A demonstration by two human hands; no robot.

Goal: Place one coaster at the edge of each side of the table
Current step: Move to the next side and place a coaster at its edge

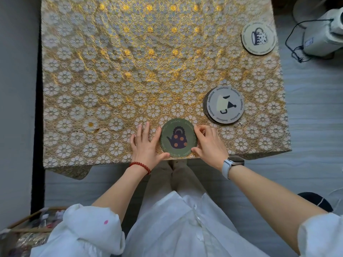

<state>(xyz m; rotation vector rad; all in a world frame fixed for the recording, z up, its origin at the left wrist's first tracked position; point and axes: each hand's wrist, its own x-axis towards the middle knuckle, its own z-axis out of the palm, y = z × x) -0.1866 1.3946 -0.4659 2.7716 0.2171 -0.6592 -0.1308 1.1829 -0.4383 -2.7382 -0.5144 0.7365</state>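
Note:
A green round coaster point(177, 138) with a dark teapot picture lies flat at the near edge of the table point(111, 80), which wears a gold floral cloth. My left hand point(146, 143) rests flat on the cloth, its thumb and forefinger touching the coaster's left rim. My right hand point(208, 143) pinches the coaster's right rim with thumb and fingertips. A small stack of coasters point(224, 105), a pale one on top, sits to the right. A single cream coaster point(258, 38) with a mug picture lies at the table's right edge.
A white appliance point(323, 34) with a dark cord stands on the floor right of the table. A basket of items point(31, 230) sits at the lower left. A dark slipper point(315, 201) lies at the lower right. A wall runs along the left.

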